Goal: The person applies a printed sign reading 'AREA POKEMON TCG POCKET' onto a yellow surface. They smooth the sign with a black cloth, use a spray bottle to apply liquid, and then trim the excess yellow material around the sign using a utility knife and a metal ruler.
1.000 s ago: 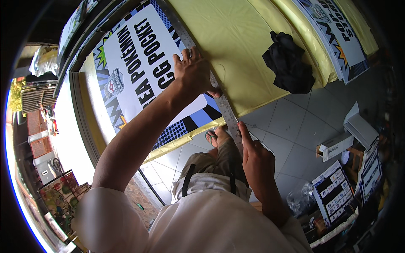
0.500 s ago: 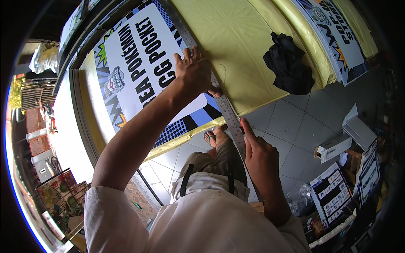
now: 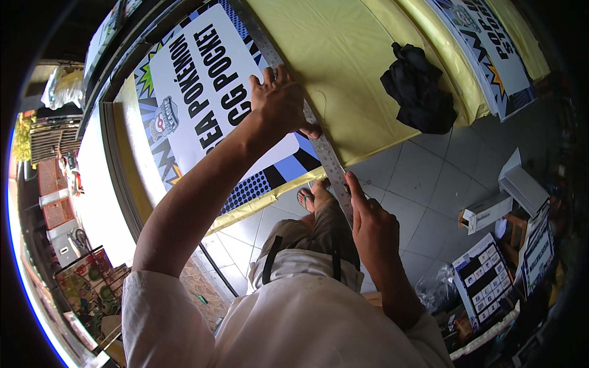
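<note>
A long metal ruler lies along the right edge of a printed sign panel, its near end jutting past the panel. My left hand presses on the ruler with its fingers spread, thumb toward me and fingertips farther up. Beside the ruler's near end, my right hand is closed round a slim cutter. The index finger stretches along the cutter; most of its handle is hidden in my palm. A thin blade shows close to the ruler's right edge.
Yellow sheeting covers the work surface under the panel. A crumpled black cloth lies on it to the right. Another printed panel is at the far right. White boxes and a small printed board stand lower right on the tiled floor.
My right hand and the cutter have shifted very slightly left in the picture, as the whole view has moved a little. My left hand stays pressed on the ruler.
</note>
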Tool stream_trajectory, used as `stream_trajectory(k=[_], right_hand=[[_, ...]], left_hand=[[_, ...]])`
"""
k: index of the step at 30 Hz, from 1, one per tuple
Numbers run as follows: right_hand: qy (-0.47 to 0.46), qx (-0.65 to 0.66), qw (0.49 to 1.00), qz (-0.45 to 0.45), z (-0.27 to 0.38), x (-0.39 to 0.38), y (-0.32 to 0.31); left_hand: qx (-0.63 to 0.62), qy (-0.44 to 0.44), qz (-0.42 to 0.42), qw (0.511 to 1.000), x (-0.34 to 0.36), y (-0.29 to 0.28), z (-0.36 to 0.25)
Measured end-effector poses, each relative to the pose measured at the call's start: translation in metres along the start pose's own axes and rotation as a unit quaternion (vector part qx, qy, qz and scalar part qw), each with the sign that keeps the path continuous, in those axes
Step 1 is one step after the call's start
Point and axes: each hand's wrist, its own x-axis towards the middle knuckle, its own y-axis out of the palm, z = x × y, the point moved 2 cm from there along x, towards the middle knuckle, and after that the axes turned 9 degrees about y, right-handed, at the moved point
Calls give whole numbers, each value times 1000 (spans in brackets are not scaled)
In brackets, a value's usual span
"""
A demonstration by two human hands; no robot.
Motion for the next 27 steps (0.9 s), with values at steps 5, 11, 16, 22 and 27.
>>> stream_trajectory(k=[5, 11, 16, 22, 27], right_hand=[[7, 0, 1000, 6, 6, 0, -2], [14, -14, 1000, 9, 3, -9, -3], [11, -13, 1000, 15, 2, -10, -3], [15, -14, 1000, 15, -1, -17, -4], [-22, -31, 999, -14, -11, -26, 0]], left_hand=[[5, -3, 14, 1000, 1, -2, 0], [6, -4, 22, 1000, 2, -1, 0], [-2, 2, -24, 1000, -1, 5, 4], [11, 0, 14, 1000, 2, 3, 2], [16, -8, 0, 1000, 1, 2, -1]])
